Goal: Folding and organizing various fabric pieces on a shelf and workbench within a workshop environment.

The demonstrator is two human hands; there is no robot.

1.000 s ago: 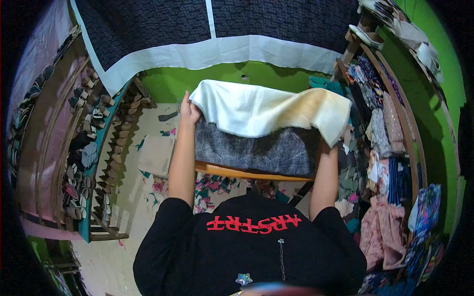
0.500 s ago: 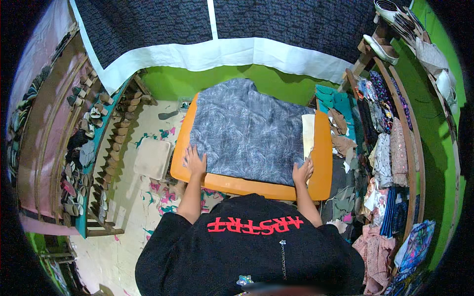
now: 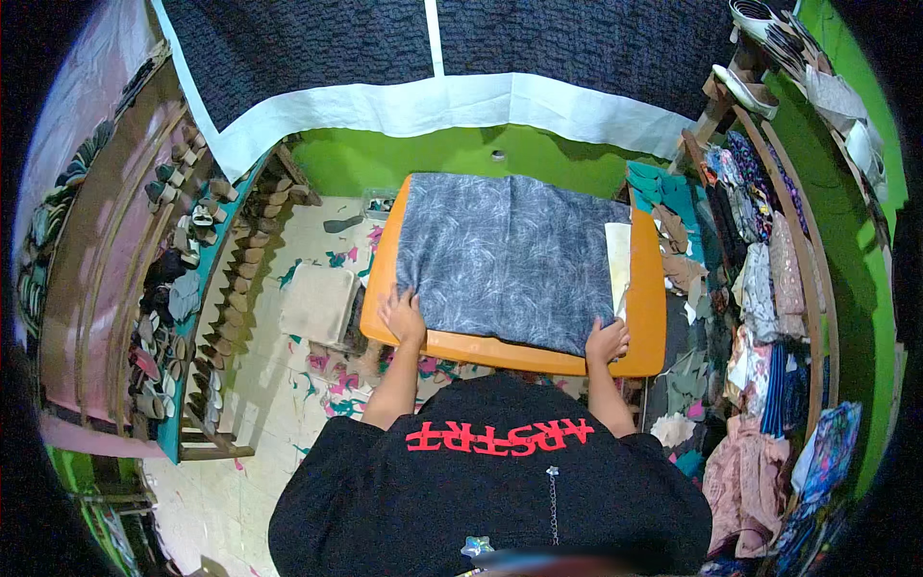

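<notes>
A dark grey patterned cloth (image 3: 510,260) lies spread over an orange table (image 3: 461,352), covering most of its top. At the cloth's near left corner is my left hand (image 3: 402,315), thumb toward the cloth, with a small crease running from it. My right hand (image 3: 607,340) is at the near right corner, its fingers bent around the cloth's edge. Both hands appear to grip the cloth, though the fingertips are partly hidden. Beside the cloth's right edge lies a cream strip of material (image 3: 619,255), just beyond my right hand.
A beige stool (image 3: 317,303) stands left of the table. Coloured scraps (image 3: 336,375) litter the floor. Wooden racks with footwear (image 3: 178,288) line the left; a shelf of folded clothes (image 3: 760,269) runs along the right. A dark curtain with a white border (image 3: 461,101) hangs at the far side.
The cloth's raised, billowing far edge has come down, and the cloth now lies flatter and straighter. My hands stay at its near corners. The whole view has shifted slightly.
</notes>
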